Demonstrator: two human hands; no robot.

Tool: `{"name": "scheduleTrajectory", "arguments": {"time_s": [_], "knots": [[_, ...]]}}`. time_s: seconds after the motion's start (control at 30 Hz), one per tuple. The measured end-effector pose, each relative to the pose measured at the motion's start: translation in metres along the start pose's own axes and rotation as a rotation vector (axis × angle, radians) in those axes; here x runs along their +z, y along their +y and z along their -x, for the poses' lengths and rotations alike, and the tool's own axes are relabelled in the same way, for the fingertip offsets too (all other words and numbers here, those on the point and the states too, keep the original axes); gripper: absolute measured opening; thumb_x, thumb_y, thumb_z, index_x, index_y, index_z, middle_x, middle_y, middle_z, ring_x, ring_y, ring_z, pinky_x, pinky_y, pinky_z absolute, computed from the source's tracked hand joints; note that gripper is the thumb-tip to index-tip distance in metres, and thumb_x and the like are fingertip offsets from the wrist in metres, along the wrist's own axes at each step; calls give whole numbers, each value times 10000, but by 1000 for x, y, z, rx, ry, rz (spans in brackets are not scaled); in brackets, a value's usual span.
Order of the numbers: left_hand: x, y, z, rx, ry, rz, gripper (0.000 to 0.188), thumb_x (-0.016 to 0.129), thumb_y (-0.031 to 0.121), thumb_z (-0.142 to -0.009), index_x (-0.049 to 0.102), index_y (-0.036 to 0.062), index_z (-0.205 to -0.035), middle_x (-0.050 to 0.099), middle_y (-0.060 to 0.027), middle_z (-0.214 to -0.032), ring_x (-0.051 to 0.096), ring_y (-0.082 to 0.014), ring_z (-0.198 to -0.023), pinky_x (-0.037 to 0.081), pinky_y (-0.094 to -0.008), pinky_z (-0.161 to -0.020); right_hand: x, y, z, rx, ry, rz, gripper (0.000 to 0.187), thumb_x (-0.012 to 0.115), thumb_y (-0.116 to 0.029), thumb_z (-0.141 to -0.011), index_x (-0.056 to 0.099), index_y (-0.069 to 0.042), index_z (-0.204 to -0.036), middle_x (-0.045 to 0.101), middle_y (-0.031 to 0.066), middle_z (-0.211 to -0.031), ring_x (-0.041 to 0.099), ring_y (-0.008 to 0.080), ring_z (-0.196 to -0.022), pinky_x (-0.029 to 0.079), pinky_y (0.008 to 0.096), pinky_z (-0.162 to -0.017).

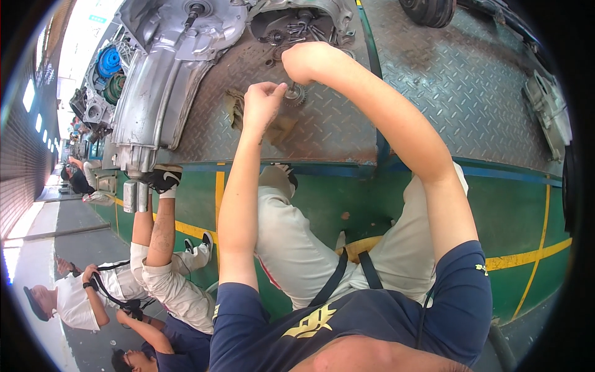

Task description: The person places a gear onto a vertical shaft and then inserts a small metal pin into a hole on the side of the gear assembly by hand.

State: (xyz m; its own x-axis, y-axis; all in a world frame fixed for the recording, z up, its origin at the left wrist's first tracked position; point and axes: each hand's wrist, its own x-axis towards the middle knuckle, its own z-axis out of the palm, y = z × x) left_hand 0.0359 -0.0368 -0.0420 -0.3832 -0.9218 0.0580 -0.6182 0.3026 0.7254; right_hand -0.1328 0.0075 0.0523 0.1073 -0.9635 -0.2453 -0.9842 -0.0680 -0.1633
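Note:
My left hand (263,104) is raised over the steel plate table (211,111), thumb and fingers pinched together. Whatever sits in that pinch is too small to make out. Just beyond it to the right, my right hand (305,62) is closed with the wrist bent, and its fingers mostly hide what they may hold. A toothed metal gear (297,96) shows right below my right hand and beside my left fingertips; whether either hand touches it I cannot tell. Under my left wrist lies a crumpled brown cloth (279,129).
A large silver gearbox casing (149,93) stands at left, and an open bell-shaped housing (339,15) at the back, with bolts (317,32) and another gear (275,37) beside it. Two people are at lower left. A metal part (548,115) lies far right.

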Motion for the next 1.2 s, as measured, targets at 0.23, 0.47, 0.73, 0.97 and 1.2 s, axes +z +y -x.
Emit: {"name": "scheduleTrajectory", "arguments": {"time_s": [0.23, 0.47, 0.73, 0.97, 1.2], "knots": [[-1, 13, 6, -22, 64, -105, 301, 706, 249, -852, 722, -41, -930, 695, -185, -738, 678, -235, -683, 515, -344, -686, 5, -1, 0, 2, -16, -5, 242, 667, -34, -740, 746, -41, -968, 723, 152, -960, 707, 298, -884, 560, 420, -730], [-3, 9, 4, 11, 70, -59, 287, 709, 225, -874, 718, -55, -936, 653, -117, -699, 589, -141, -650, 473, -311, -628, 10, 2, -10, 1, -74, -38, 188, 668, 21, -654, 739, 15, -828, 708, 204, -840, 704, 331, -788, 552, 452, -661], [0, 2, 1, -39, 21, -43, 295, 699, 226, -872, 718, -49, -979, 717, -201, -806, 693, -208, -736, 520, -334, -717, 5, -5, 6, -48, 81, -51, 180, 663, 12, -667, 739, 13, -830, 713, 205, -848, 713, 327, -810, 560, 432, -665], [4, -12, -3, -28, -33, 2, 303, 681, 247, -887, 719, -39, -981, 709, -182, -790, 669, -200, -718, 507, -340, -714, 7, -10, 10, -142, 236, -50, 175, 750, -153, -741, 744, -15, -848, 723, 172, -849, 717, 305, -829, 572, 401, -702], [4, -21, -9, -79, -60, -47, 317, 679, 280, -871, 720, -26, -944, 674, -178, -729, 641, -177, -692, 500, -345, -693, 11, -20, 3, -117, 182, 2, 225, 672, -197, -792, 770, -99, -969, 745, 99, -991, 717, 240, -924, 563, 365, -764]]}}
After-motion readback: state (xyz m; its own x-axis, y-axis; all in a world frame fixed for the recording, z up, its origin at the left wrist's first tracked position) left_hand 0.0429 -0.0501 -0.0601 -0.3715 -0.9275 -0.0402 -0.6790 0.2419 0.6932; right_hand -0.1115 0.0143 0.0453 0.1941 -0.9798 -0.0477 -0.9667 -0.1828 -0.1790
